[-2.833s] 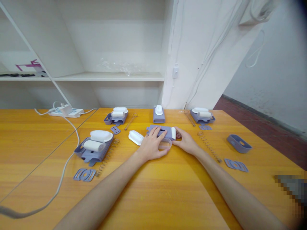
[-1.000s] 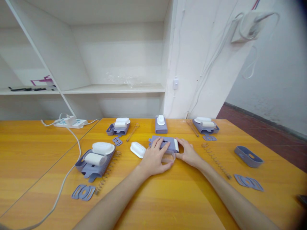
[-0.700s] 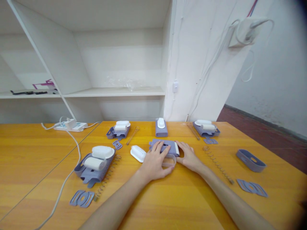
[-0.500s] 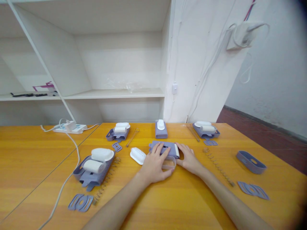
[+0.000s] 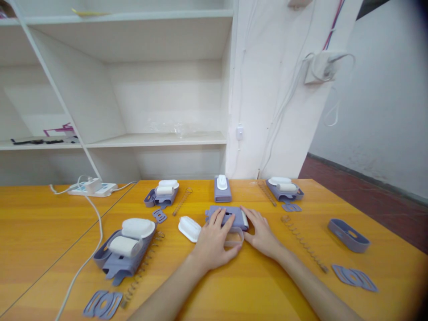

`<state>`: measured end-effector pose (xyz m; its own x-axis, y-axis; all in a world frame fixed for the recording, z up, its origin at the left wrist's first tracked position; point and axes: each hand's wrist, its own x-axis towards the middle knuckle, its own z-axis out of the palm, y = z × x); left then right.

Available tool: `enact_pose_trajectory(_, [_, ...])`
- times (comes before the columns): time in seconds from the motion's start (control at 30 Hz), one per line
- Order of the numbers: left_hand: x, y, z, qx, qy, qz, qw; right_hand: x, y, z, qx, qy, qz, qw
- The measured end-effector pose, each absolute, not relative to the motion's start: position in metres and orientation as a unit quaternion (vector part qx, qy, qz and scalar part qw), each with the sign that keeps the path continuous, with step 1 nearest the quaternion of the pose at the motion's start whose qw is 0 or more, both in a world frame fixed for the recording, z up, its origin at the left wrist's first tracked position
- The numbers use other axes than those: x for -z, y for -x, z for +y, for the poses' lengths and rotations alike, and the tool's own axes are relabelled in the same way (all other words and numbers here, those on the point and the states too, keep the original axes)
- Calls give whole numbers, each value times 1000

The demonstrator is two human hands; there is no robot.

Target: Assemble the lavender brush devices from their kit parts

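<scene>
A purple-grey plastic case (image 5: 236, 214) lies flat on the table with a white roll or insert at its right end. My left hand (image 5: 214, 243) is laid over its near left side, fingers on top and thumb held apart toward me. My right hand (image 5: 262, 234) closes round the right end, thumb at the near corner and fingers at the far one. Below the left fingers sits a clear-walled oval ring or cover (image 5: 235, 237), partly hidden. A white oval bristled piece (image 5: 189, 228) lies just left of my left hand.
Purple case sets with white rolls stand at left (image 5: 129, 249), back left (image 5: 165, 194) and back right (image 5: 284, 189). A closed case (image 5: 222, 189) is behind my hands. A coil spring (image 5: 304, 243), oval cap (image 5: 348, 235) and flat plates (image 5: 354, 277) lie right. A white cable (image 5: 96, 236) crosses the left.
The camera view has tilted up slightly, so everything sits lower in the picture. Both hands keep nearly the same hold on the case.
</scene>
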<state>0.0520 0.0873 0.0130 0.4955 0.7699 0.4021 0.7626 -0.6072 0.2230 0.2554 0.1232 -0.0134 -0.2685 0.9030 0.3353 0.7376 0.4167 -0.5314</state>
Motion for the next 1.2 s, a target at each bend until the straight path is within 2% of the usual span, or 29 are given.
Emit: enact_pose_trajectory(1.2, [-15,-52,85,-236,-857,458,-12,13,-257,121,-138,512,-786,318])
